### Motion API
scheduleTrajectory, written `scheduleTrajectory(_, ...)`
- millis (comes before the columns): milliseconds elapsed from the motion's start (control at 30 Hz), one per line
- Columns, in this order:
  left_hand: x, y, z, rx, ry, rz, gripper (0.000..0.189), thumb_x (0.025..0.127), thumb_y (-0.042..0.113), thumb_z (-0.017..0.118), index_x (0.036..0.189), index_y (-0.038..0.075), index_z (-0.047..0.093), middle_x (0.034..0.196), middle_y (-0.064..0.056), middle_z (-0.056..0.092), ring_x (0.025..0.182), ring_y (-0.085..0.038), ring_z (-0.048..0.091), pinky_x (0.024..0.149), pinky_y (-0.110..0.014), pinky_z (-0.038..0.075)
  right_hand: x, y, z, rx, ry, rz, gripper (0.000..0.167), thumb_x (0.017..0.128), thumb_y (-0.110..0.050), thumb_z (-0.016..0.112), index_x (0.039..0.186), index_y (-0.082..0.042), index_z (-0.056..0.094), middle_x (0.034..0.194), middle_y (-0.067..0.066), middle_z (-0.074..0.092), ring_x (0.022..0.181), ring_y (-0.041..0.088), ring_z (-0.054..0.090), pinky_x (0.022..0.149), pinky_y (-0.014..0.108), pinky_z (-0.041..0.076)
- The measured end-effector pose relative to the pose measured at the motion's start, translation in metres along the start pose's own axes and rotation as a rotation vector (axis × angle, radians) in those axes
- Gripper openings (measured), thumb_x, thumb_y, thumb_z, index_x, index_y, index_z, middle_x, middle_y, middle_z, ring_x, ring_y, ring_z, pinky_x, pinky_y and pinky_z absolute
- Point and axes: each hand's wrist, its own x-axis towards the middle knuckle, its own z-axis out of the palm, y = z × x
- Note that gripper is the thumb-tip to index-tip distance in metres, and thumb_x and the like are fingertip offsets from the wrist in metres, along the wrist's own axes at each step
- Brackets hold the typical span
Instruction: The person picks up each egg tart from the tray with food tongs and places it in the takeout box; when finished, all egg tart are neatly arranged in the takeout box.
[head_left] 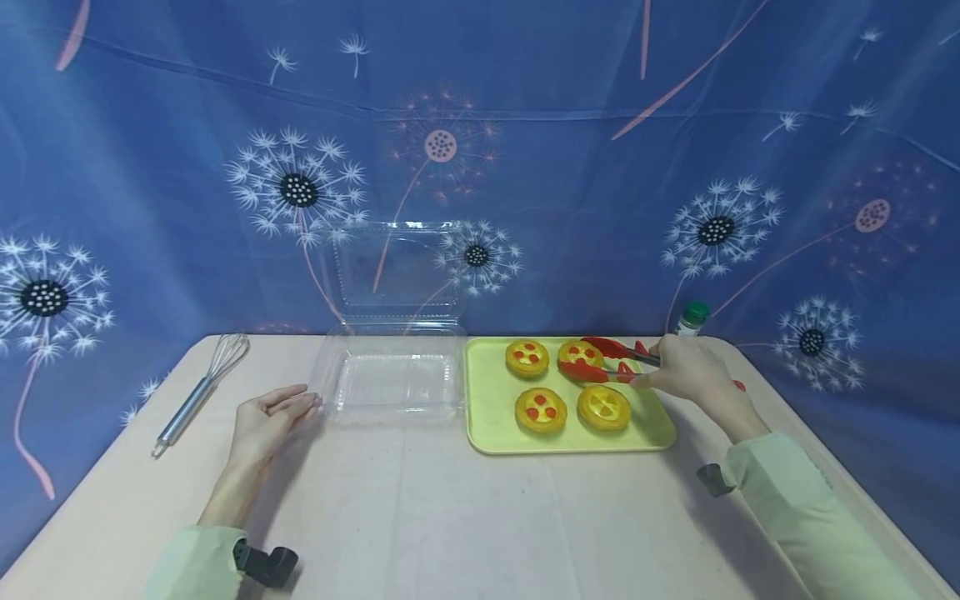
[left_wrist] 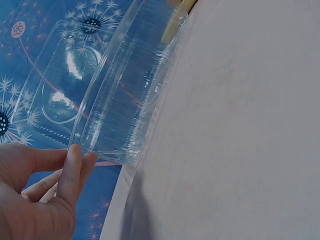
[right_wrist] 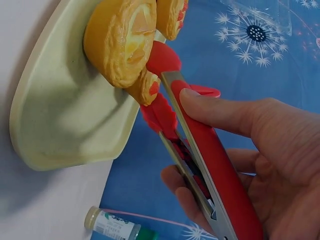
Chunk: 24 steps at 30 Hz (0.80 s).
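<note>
My right hand (head_left: 693,371) holds red-tipped tongs (right_wrist: 205,145) over the yellow tray (head_left: 648,429). The tongs' tips straddle an egg tart (head_left: 580,351) with red toppings at the back of the tray; whether they press on it I cannot tell. Another red-topped tart (head_left: 527,358) lies to its left, and a third (head_left: 541,411) in front. Nearest the right sits a tart with pale yellow wedges (head_left: 604,407). My left hand (head_left: 262,425) pinches the left edge of a clear plastic box (left_wrist: 125,105) between thumb and fingers. The box's hinged lid (head_left: 397,271) stands raised behind it.
A whisk (head_left: 198,400) lies at the table's left side. Behind my right hand, a small bottle with a green cap (head_left: 694,315) stands near the back edge. A blue dandelion-print cloth (head_left: 570,225) hangs behind the table (head_left: 450,517).
</note>
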Motion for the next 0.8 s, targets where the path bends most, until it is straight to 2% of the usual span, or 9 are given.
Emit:
scheduleTrajectory(233, 0.0, 0.0, 0.001, -0.008, -0.002, 0.003, 0.053, 0.098, 0.002, 0.055, 0.143, -0.016, 0.032, 0.089, 0.012, 0.07, 0.082, 0.004, 0.067, 0.087, -0.016, 0.057, -0.005, 0.002, 0.001, -0.001, 0.048, -0.022, 0.059, 0.074, -0.041, 0.082, 0.054, -0.019, 0.032, 0.05, -0.007, 0.02, 0.045, 0.009, 0.016, 0.045, 0.022, 0.009)
scheduleTrajectory(400, 0.0, -0.001, 0.001, 0.004, -0.005, -0.006, 0.053, 0.098, 0.002, 0.055, 0.142, -0.016, 0.033, 0.093, 0.008, 0.071, 0.081, 0.004, 0.067, 0.088, -0.017, 0.057, -0.011, 0.004, 0.002, 0.008, 0.09, -0.06, 0.061, 0.073, -0.042, 0.083, 0.055, -0.019, 0.029, 0.051, -0.008, 0.018, 0.047, 0.009, 0.012, 0.047, 0.023, 0.006)
scheduleTrajectory(533, 0.0, -0.001, 0.001, 0.005, -0.004, -0.007, 0.053, 0.098, 0.002, 0.056, 0.142, -0.016, 0.034, 0.094, 0.007, 0.071, 0.081, 0.004, 0.067, 0.089, -0.018, 0.057, -0.014, 0.005, 0.002, 0.007, 0.113, -0.039, 0.06, 0.073, -0.043, 0.083, 0.056, -0.02, 0.03, 0.052, -0.008, 0.018, 0.048, 0.01, 0.013, 0.047, 0.024, 0.006)
scheduleTrajectory(633, 0.0, -0.001, 0.001, 0.015, 0.007, -0.001, 0.052, 0.098, 0.003, 0.056, 0.142, -0.016, 0.034, 0.094, 0.007, 0.071, 0.08, 0.004, 0.067, 0.088, -0.017, 0.057, -0.015, 0.004, 0.001, 0.017, 0.115, 0.004, 0.055, 0.074, -0.044, 0.082, 0.056, -0.016, 0.037, 0.052, -0.007, 0.02, 0.047, 0.011, 0.017, 0.047, 0.024, 0.01)
scheduleTrajectory(667, 0.0, -0.001, 0.001, 0.016, 0.011, 0.0, 0.052, 0.098, 0.003, 0.056, 0.141, -0.016, 0.035, 0.094, 0.006, 0.071, 0.08, 0.004, 0.067, 0.087, -0.017, 0.057, -0.016, 0.004, 0.0, 0.029, 0.117, 0.02, 0.049, 0.074, -0.044, 0.081, 0.058, -0.013, 0.047, 0.049, -0.007, 0.023, 0.045, 0.011, 0.02, 0.045, 0.024, 0.013)
scheduleTrajectory(733, 0.0, -0.001, 0.001, 0.03, 0.016, 0.004, 0.052, 0.097, 0.003, 0.056, 0.141, -0.017, 0.036, 0.095, 0.005, 0.071, 0.08, 0.004, 0.067, 0.087, -0.018, 0.058, -0.017, 0.003, -0.001, 0.044, 0.124, 0.044, 0.043, 0.075, -0.044, 0.08, 0.074, -0.003, 0.068, 0.046, -0.005, 0.026, 0.044, 0.012, 0.023, 0.044, 0.025, 0.015)
scheduleTrajectory(800, -0.001, -0.001, 0.0, 0.028, 0.016, 0.005, 0.051, 0.097, 0.002, 0.056, 0.141, -0.017, 0.036, 0.096, 0.004, 0.071, 0.08, 0.004, 0.067, 0.088, -0.018, 0.057, -0.018, 0.003, -0.002, 0.064, 0.129, 0.068, 0.057, 0.076, -0.045, 0.079, 0.101, 0.005, 0.073, 0.044, -0.005, 0.026, 0.044, 0.013, 0.021, 0.043, 0.025, 0.016)
